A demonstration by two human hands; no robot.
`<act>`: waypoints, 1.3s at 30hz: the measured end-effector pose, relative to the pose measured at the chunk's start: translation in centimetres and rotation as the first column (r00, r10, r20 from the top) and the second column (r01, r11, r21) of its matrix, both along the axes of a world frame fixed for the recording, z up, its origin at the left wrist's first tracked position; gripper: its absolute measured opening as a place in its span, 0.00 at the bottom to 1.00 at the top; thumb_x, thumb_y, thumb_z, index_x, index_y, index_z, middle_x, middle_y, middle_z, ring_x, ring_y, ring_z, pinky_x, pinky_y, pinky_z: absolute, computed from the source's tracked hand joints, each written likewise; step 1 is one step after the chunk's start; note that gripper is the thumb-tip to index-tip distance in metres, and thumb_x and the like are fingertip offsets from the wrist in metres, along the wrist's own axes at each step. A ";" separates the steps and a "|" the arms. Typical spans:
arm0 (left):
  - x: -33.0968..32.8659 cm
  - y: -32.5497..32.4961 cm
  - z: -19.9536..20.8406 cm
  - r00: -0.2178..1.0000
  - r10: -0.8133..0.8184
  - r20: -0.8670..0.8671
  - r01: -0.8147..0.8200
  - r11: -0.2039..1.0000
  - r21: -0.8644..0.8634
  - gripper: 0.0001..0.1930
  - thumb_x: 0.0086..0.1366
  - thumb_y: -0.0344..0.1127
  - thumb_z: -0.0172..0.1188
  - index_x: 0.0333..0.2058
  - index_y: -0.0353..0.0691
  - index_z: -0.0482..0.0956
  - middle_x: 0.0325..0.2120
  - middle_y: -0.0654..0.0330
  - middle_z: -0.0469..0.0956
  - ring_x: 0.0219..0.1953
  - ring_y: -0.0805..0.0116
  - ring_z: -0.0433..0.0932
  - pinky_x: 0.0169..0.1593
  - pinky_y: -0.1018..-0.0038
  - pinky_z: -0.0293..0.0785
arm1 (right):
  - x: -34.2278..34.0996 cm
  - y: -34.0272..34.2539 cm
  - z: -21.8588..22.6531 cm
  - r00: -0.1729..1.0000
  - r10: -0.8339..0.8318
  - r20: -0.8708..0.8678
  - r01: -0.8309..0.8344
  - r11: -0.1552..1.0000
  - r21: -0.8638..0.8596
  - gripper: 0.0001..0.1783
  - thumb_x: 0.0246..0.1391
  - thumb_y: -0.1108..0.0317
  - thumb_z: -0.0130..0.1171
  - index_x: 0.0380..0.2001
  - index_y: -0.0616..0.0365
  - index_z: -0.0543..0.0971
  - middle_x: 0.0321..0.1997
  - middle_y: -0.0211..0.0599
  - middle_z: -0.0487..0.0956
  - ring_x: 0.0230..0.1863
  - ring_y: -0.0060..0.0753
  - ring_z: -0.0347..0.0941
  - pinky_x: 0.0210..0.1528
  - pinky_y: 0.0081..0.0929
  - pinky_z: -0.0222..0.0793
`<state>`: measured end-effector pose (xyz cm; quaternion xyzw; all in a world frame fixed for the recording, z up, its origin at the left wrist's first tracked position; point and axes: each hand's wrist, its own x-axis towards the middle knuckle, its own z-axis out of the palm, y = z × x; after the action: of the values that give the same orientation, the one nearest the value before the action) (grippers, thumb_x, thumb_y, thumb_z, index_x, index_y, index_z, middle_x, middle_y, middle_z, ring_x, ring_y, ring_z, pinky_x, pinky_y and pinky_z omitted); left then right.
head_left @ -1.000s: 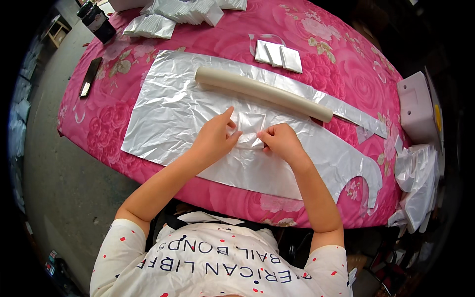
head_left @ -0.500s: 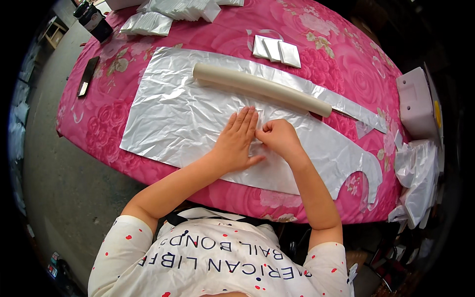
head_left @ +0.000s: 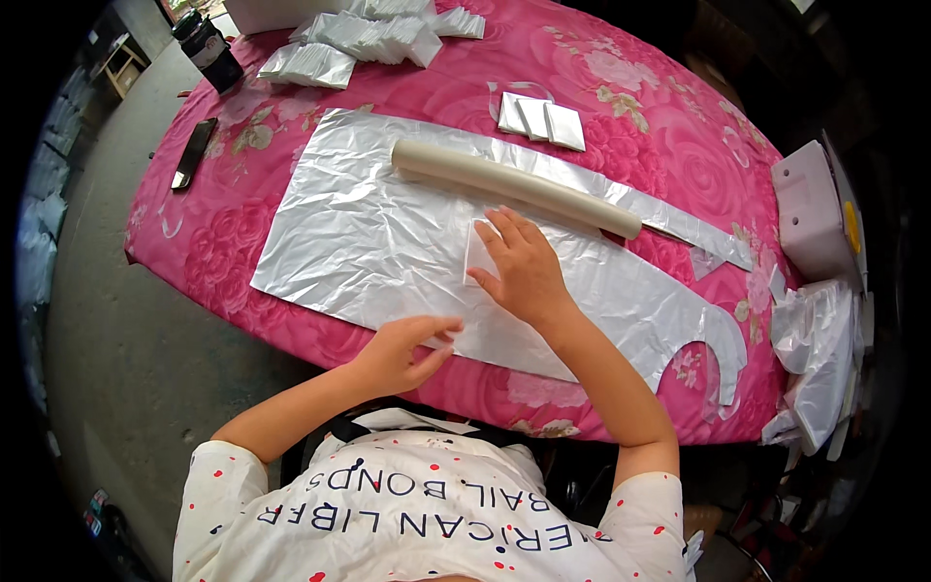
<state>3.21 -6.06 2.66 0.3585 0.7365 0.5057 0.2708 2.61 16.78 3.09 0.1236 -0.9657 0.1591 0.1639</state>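
A large sheet of silvery-white plastic film, shaped like an apron (head_left: 339,213), lies crinkled across the table. On its middle sits a small folded white plastic square (head_left: 474,254), mostly covered by my right hand (head_left: 529,267). The right fingers curve over the square's far side and the thumb is at its near left corner, so the hand grips it. Nearer to me, my left hand (head_left: 409,351) is over the sheet's front edge, fingers apart and slightly blurred, holding nothing. A long beige roll or tube (head_left: 514,186) lies on the sheet beyond both hands.
A pink floral cloth (head_left: 213,242) covers the table. Beyond the roll are a few folded silvery packets (head_left: 543,121); many more are piled (head_left: 369,39) at the far left. A phone (head_left: 194,153), dark bottle (head_left: 208,53), pale box (head_left: 819,209) and bundled plastic (head_left: 815,339) stand around the edges.
My left hand has lifted off the film and drawn back toward me. My right hand has gone from a closed pinch to spreading over a folded square, which now shows.
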 end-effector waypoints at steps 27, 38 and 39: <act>3.0 -5.9 3.9 0.987 0.045 -0.151 -0.109 0.886 -0.451 0.15 0.53 0.36 0.62 0.40 0.41 0.78 0.32 0.51 0.78 0.34 0.54 0.77 0.37 0.66 0.74 | 3.3 -5.6 -0.1 0.793 0.601 0.102 -0.469 0.708 -0.528 0.07 0.40 0.72 0.63 0.25 0.58 0.76 0.47 0.38 0.72 0.56 0.44 0.63 0.53 0.38 0.63; 2.3 -4.5 3.2 0.964 0.068 -0.258 -0.142 0.949 -0.281 0.21 0.52 0.34 0.64 0.46 0.38 0.73 0.40 0.53 0.76 0.46 0.55 0.73 0.56 0.59 0.63 | -13.0 18.2 -1.9 0.783 -0.450 0.430 0.614 0.445 -0.652 0.18 0.48 0.57 0.62 0.33 0.63 0.78 0.26 0.34 0.77 0.27 0.26 0.71 0.32 0.24 0.65; 2.3 -4.4 3.3 0.968 0.058 -0.242 -0.129 0.948 -0.291 0.21 0.52 0.34 0.64 0.46 0.38 0.73 0.41 0.53 0.76 0.47 0.55 0.72 0.58 0.58 0.61 | -12.9 18.8 -2.2 0.729 -0.529 0.435 0.684 0.537 -0.493 0.20 0.47 0.55 0.62 0.32 0.64 0.78 0.26 0.39 0.77 0.28 0.32 0.72 0.34 0.29 0.66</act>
<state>5.55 -10.45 6.00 0.3334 0.8482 0.3535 0.2110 -10.30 35.59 0.90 -0.3027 -0.8486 0.4152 0.1256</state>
